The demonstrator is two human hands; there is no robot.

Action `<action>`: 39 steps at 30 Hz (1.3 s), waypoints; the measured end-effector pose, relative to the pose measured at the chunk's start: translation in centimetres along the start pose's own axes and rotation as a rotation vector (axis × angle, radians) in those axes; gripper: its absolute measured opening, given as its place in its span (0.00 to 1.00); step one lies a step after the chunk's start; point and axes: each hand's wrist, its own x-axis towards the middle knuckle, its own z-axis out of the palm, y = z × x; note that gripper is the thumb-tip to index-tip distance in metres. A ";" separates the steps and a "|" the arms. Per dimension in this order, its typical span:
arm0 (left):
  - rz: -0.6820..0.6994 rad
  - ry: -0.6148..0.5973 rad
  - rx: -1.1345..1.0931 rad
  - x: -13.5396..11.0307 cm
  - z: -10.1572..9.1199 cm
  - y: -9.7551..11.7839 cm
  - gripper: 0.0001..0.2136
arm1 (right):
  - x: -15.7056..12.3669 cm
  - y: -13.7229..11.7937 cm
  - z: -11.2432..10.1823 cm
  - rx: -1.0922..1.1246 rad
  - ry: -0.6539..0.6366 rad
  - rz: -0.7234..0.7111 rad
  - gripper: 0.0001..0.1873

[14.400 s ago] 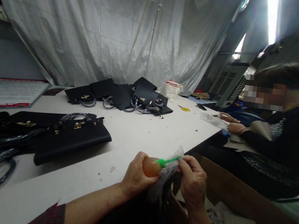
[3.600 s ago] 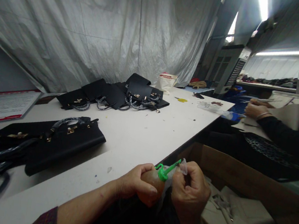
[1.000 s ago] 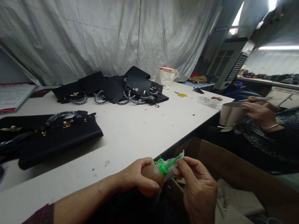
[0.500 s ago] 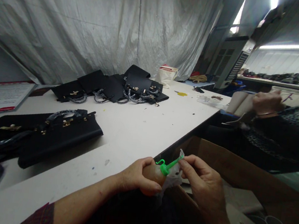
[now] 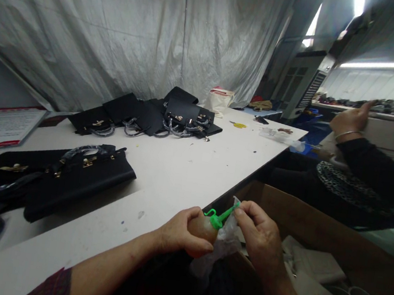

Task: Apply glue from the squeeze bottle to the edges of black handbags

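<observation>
The left hand point(image 5: 181, 230) is clamped around the bottle point(image 5: 203, 228) just beside the table point(image 5: 175, 173), seemingly to steady its tilted nozzle point(image 5: 225, 214); the right hand point(image 5: 260, 236) pinches film point(image 5: 222, 247) by the tip, presumably to keep it from slipping away.

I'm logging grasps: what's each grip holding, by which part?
Left grip: the bottle, around its body. Right grip: the whitish sheet, pinched near its top, at the tip of the green nozzle.
</observation>
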 end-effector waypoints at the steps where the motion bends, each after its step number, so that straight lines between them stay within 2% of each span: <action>1: 0.007 0.001 -0.013 0.0 0.0 0.0 0.27 | 0.1 -0.2 0.0 0.017 -0.032 0.020 0.17; 5: 0.011 -0.006 -0.033 0.0 0.0 0.1 0.27 | 0.7 -1.2 -0.6 0.026 -0.133 0.021 0.20; 10: -0.007 -0.019 -0.022 -0.1 0.0 0.2 0.27 | 1.0 -1.6 -1.6 -0.087 -0.223 -0.001 0.22; 18: 0.003 -0.018 -0.010 -0.2 -0.1 0.1 0.28 | 1.0 -2.2 -2.2 -0.091 -0.242 -0.056 0.20; 22: 0.003 -0.015 0.023 -0.2 -0.1 0.0 0.28 | 1.1 -2.1 -1.8 -0.127 -0.167 -0.120 0.18; 26: 0.003 -0.008 0.013 -0.2 0.0 0.1 0.28 | 0.9 -1.5 -0.8 -0.093 -0.031 -0.105 0.17; 31: 0.018 0.034 -0.015 -0.2 0.2 0.0 0.28 | 0.7 -1.0 0.4 -0.065 0.057 -0.110 0.17; 39: 0.022 0.045 -0.041 -0.3 -0.1 0.5 0.26 | -0.2 -1.2 1.3 -0.200 0.182 -0.292 0.17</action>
